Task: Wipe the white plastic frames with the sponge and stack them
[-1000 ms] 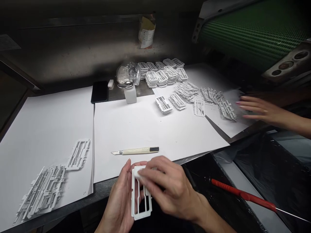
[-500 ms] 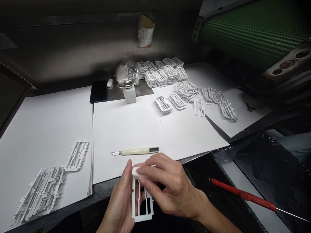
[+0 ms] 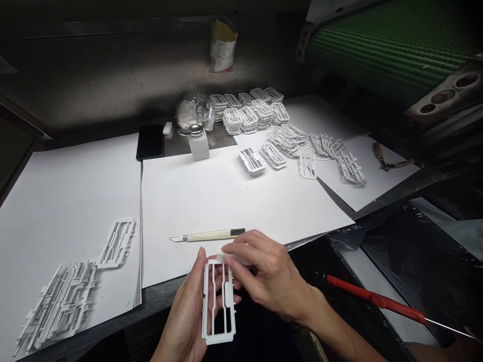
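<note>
My left hand is closed round a white plastic frame with slots and thin inner bars, holding it tilted up at the table's front edge. In my right hand I pinch a small white pad, partly hidden by the fingers. The pad is at the frame's upper edge; whether it touches cannot be told. Just beyond my hands a utility knife with a cream handle lies on white paper, its blade pointing left.
Frames lie piled at left, with a single one beside them. Several frame stacks stand at the back. A phone, plastic bag, white bottle, pliers and red-handled tool lie around.
My right hand has moved the white pad slightly right along the frame's top edge, uncovering the upper left corner. The frame stays in my left hand.
</note>
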`<state>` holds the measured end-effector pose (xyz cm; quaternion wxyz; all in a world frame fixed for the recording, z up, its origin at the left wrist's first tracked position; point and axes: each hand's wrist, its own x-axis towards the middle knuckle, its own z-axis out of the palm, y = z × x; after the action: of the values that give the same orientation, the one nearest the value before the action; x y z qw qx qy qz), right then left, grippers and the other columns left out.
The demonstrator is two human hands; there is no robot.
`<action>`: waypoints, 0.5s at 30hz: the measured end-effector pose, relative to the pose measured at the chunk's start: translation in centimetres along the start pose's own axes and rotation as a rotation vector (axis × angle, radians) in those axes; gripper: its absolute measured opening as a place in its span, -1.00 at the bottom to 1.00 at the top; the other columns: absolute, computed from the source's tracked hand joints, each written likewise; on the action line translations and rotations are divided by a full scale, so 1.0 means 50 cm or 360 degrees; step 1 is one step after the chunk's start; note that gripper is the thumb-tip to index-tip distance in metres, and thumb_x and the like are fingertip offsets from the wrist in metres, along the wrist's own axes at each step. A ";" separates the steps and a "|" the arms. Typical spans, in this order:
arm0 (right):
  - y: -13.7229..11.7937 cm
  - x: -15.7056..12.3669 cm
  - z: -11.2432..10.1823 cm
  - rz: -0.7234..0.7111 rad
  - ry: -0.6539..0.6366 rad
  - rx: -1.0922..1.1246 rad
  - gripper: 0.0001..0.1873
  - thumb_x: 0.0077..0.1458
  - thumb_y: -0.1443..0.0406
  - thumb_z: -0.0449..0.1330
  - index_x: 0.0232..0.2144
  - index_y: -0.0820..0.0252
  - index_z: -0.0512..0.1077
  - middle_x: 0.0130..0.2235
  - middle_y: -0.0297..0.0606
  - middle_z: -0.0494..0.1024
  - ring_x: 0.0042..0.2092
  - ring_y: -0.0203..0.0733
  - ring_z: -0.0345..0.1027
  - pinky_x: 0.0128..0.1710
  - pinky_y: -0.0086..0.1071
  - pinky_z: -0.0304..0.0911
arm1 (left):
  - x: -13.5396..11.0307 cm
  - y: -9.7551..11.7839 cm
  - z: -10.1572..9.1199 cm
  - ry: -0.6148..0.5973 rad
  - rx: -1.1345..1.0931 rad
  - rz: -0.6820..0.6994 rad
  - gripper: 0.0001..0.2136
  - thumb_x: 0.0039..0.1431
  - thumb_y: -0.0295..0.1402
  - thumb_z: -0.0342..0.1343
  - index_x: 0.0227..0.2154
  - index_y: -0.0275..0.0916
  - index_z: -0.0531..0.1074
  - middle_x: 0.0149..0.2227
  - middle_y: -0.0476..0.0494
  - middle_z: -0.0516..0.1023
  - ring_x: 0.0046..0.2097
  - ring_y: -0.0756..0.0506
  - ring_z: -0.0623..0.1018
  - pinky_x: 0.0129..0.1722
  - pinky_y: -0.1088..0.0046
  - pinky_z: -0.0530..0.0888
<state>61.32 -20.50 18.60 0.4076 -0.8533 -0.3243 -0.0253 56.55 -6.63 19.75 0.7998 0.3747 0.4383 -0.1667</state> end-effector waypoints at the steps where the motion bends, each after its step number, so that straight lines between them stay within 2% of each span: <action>1: 0.002 -0.002 -0.005 0.0051 0.0025 -0.0027 -0.83 0.21 0.39 0.11 -0.20 0.21 0.49 -0.30 -0.18 0.51 -0.25 -0.14 0.37 -0.27 -0.32 0.32 | -0.001 0.000 0.000 -0.0037 0.0050 -0.0001 -0.69 0.16 -0.15 0.08 -0.32 -0.33 0.53 -0.45 -0.15 0.55 -0.41 -0.08 0.55 -0.44 0.46 0.53; 4: 0.005 -0.008 -0.019 0.0125 0.0097 -0.0011 -0.83 0.18 0.41 0.13 -0.21 0.21 0.49 -0.31 -0.20 0.51 -0.25 -0.14 0.38 -0.24 -0.31 0.32 | 0.000 -0.001 -0.007 -0.0124 0.0099 -0.0007 -0.66 0.16 -0.14 0.06 -0.23 -0.35 0.52 -0.40 -0.18 0.57 -0.36 -0.10 0.55 -0.41 0.44 0.52; 8: -0.014 -0.026 -0.018 0.0089 0.0079 0.0131 -0.82 0.18 0.42 0.14 -0.18 0.22 0.49 -0.31 -0.19 0.51 -0.26 -0.14 0.38 -0.25 -0.29 0.32 | 0.008 0.002 -0.019 -0.0120 0.0027 -0.0020 -0.69 0.14 -0.15 0.11 -0.22 -0.30 0.53 -0.33 -0.15 0.59 -0.31 -0.07 0.57 -0.34 0.48 0.52; 11: -0.038 -0.047 -0.008 0.0064 0.0002 0.0206 -0.79 0.16 0.44 0.13 -0.16 0.23 0.48 -0.29 -0.17 0.50 -0.26 -0.14 0.38 -0.27 -0.30 0.33 | 0.011 0.007 -0.019 -0.0111 -0.0009 -0.0015 -0.67 0.13 -0.16 0.12 -0.18 -0.30 0.52 -0.32 -0.14 0.59 -0.32 -0.04 0.56 -0.31 0.54 0.51; 15: -0.056 -0.078 -0.005 0.0016 -0.0196 0.0300 -0.84 0.14 0.44 0.17 -0.23 0.20 0.51 -0.36 -0.21 0.50 -0.31 -0.16 0.38 -0.34 -0.36 0.35 | 0.012 0.017 -0.017 -0.0039 0.0044 0.0075 -0.64 0.15 -0.15 0.08 -0.13 -0.32 0.50 -0.30 -0.21 0.60 -0.31 -0.10 0.58 -0.28 0.41 0.54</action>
<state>56.69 -21.50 19.47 0.4654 -0.8127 -0.3454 0.0597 56.89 -5.41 19.36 0.8036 0.3938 0.4171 -0.1585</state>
